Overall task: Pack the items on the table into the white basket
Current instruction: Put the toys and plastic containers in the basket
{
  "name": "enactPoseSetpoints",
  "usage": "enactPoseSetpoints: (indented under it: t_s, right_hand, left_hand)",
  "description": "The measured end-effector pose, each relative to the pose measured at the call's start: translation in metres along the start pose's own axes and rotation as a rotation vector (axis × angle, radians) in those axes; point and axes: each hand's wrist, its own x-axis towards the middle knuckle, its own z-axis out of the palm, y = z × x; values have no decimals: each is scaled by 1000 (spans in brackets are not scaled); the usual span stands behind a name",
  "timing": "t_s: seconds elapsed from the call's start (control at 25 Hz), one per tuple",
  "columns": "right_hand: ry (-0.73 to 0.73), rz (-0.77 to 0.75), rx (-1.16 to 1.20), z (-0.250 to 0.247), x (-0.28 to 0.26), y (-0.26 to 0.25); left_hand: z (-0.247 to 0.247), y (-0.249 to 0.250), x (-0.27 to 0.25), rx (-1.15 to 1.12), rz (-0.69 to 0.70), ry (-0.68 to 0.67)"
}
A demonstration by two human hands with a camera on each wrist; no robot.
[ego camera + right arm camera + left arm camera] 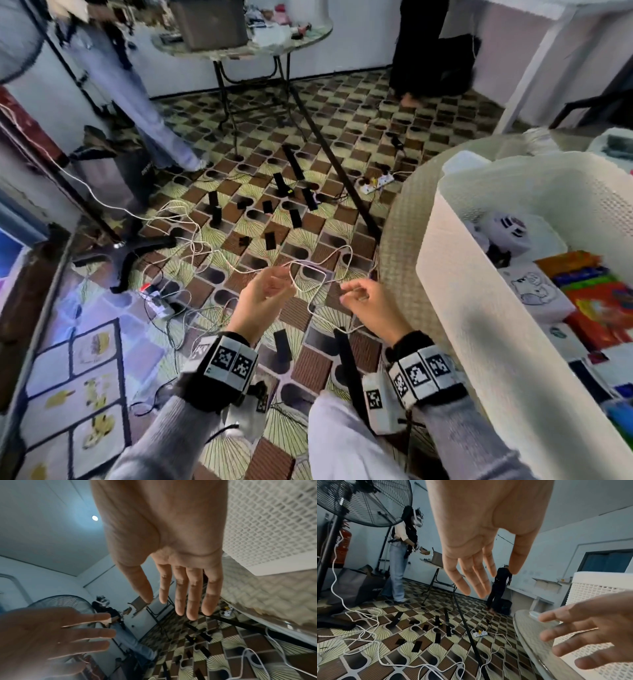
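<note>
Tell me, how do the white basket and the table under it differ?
The white basket is boxy, the table round. The basket's walls are perforated white plastic; the table's top is beige and textured. The basket holds colourful packs; the table carries the basket. Both are pale.

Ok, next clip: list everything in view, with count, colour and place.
white basket: one, white perforated, on the round table at right
table: one, beige woven top, under the basket
packed items: several, orange, blue, white, inside the basket; exact count unclear
white cables: several, tangled across the patterned floor
black bars: many, black, scattered on the floor
power strip: one, white, on the floor by the table
standing fan: one, black, at left
far table: one, cluttered, with a brown box
other people: two, standing at the back
left hand: open, over the floor, holding nothing
right hand: open, beside the basket, holding nothing
</note>
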Motion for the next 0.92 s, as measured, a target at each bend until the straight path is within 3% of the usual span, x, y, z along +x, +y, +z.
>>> enactPoseSetpoints:
  t_s: [0.24,0.56,0.92]
  right_hand:
    - [68,154,60,7,59,28]
    - [247,247,160,-23,171,21]
    - [412,352,243,-56,225,27]
  left_hand:
    - [4,-11,87,116,-22,-120]
    - [25,27,228,163,-20,-344]
    - [49,49,343,229,35,-532]
